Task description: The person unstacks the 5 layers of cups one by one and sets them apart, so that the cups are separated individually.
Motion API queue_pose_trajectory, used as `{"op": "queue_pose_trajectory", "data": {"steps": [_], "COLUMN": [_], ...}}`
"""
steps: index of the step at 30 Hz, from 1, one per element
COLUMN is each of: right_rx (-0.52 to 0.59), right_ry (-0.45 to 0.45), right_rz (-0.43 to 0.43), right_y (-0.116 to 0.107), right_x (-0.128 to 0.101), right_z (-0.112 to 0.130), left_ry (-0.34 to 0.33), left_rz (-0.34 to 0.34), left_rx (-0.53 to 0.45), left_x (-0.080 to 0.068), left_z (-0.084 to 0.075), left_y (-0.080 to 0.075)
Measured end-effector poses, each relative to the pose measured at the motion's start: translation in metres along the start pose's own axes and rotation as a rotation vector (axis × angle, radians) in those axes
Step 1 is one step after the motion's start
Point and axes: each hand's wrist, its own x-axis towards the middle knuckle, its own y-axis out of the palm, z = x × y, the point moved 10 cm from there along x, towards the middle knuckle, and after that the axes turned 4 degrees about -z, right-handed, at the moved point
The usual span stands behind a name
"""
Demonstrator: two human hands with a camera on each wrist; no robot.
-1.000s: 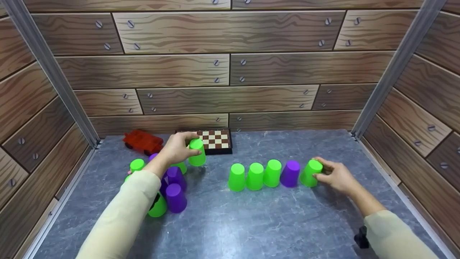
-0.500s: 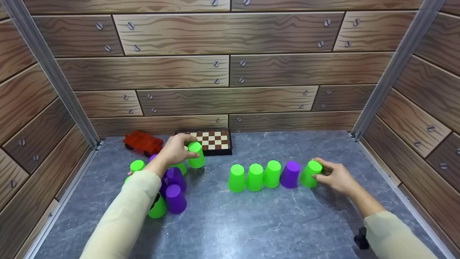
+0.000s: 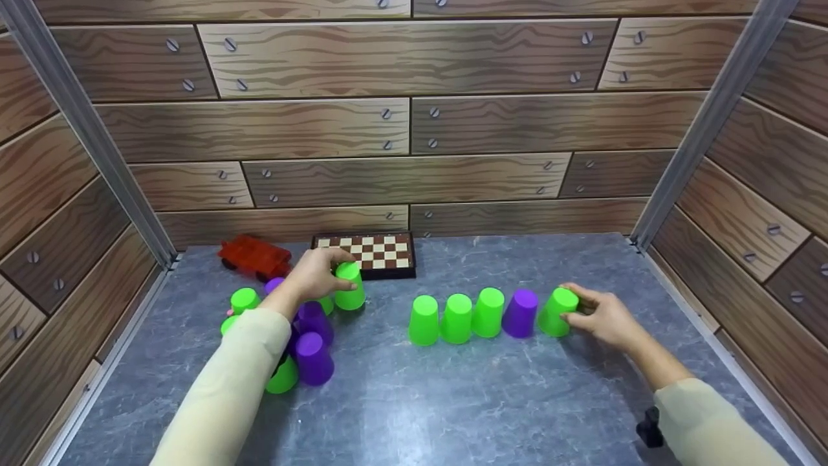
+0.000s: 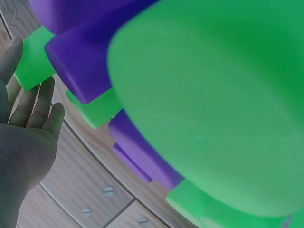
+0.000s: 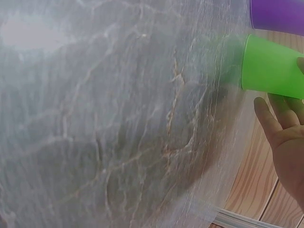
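Observation:
In the head view my left hand (image 3: pixel 317 278) pinches an upside-down green cup (image 3: pixel 350 294) between thumb and fingers, at the back of a cluster of cups. My left forearm hides part of that cluster, where a purple cup (image 3: pixel 314 360) and a green cup (image 3: pixel 282 377) show in front. At the right, my right hand (image 3: pixel 605 317) grips the green cup (image 3: pixel 557 313) that ends a row of inverted cups. Beside it stands a purple cup (image 3: pixel 520 314), then green cups (image 3: pixel 488 313) further left. The right wrist view shows fingers against the green cup (image 5: pixel 270 66).
Behind the left hand lies a checkered game board (image 3: pixel 388 252). A red toy car (image 3: pixel 255 257) sits at the back left, near the wood-patterned wall (image 3: pixel 310 129). Marbled grey tabletop (image 3: pixel 420 408) spreads in front of the cups.
My left hand has lowered the green cup slightly, toward the tabletop and a little nearer to me. The right hand and the row of cups have stayed in place.

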Motion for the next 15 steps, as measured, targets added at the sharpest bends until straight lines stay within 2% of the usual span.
{"op": "queue_pose_trajectory", "data": {"steps": [7,15], "right_rx": [-0.007,0.015], "right_ry": [0.029,0.023], "right_rz": [-0.004,0.005], "right_y": [-0.0015,0.0004], "right_x": [0.0009,-0.0002], "right_z": [-0.0024,0.0008], "left_ry": [0.072,0.042], "left_rz": [0.004,0.021], "left_rx": [0.043,0.036], "left_x": [0.0026,0.003], "left_z": [-0.0011,0.0046], "left_y": [0.0049,0.0086]}}
